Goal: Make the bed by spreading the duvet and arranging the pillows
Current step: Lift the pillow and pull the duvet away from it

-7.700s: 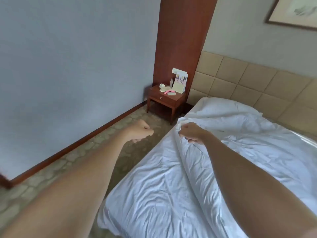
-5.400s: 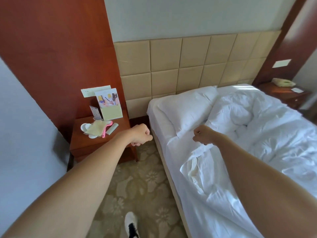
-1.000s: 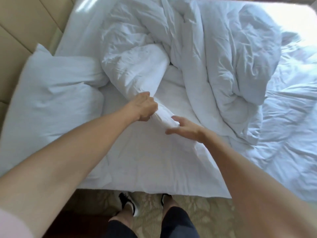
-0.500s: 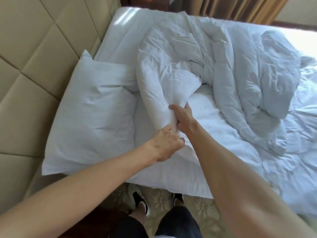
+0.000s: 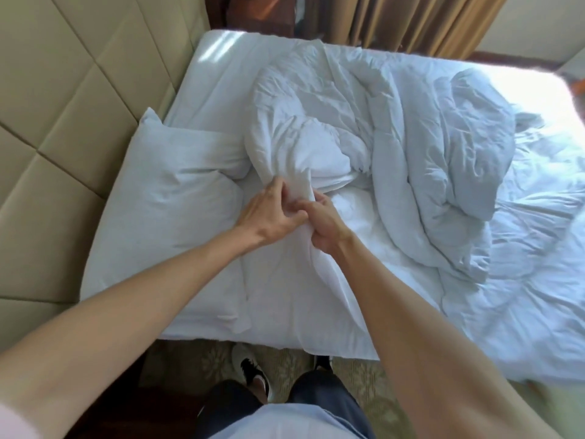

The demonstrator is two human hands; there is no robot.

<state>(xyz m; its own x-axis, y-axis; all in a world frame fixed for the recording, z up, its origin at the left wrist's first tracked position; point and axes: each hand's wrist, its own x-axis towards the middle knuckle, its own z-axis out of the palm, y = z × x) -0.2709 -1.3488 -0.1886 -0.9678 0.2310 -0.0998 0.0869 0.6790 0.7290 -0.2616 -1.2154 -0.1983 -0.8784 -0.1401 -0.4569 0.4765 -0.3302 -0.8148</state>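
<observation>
A white duvet (image 5: 411, 147) lies crumpled in a heap across the middle of the bed. One white pillow (image 5: 164, 204) rests at the left, against the padded headboard. Both hands meet at the duvet's near bunched end, just right of the pillow. My left hand (image 5: 269, 213) pinches the gathered cloth with bent fingers. My right hand (image 5: 323, 223) is closed around the same twisted fold, close beside the left. The flat part of the duvet runs from the hands down over the near bed edge.
The beige padded headboard (image 5: 57, 115) fills the left side. Brown curtains (image 5: 421, 23) hang beyond the far side of the bed, with bright sunlight on the far right corner. My legs and dark shoes (image 5: 253, 372) stand on patterned carpet at the bedside.
Both hands have shifted along the duvet's bunched end and now grip it side by side. The view has tilted up a little, showing more of the bed and curtains.
</observation>
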